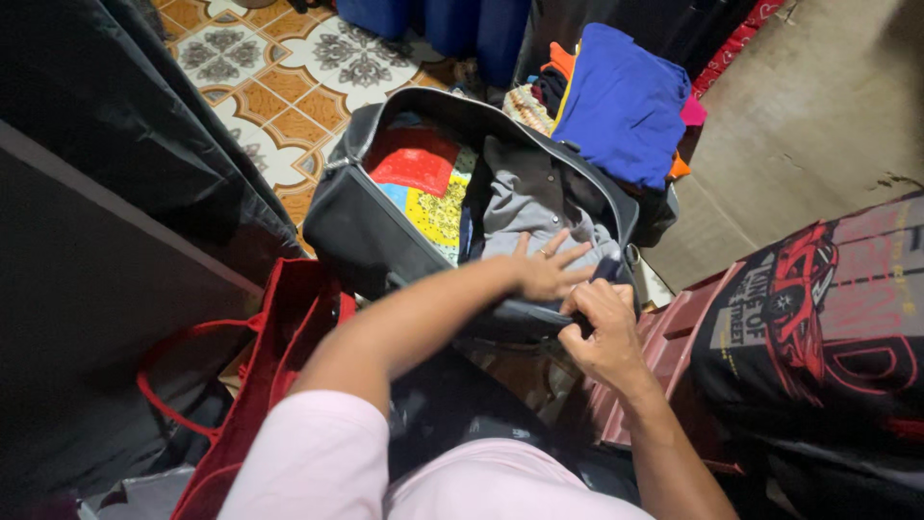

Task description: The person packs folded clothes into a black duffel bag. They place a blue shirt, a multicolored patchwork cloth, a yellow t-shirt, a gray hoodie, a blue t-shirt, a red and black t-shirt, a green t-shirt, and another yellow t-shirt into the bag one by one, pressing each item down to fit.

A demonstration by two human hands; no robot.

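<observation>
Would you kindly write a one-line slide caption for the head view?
Left hand presses grey clothing into an open black duffel bag while right hand grips its near edge.

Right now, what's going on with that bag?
A person leans over an open black duffel bag packed with clothes. The left hand presses flat on a grey garment inside, while the right hand pinches the bag's near edge. Folded clothes topped by a blue piece sit beside it.
</observation>
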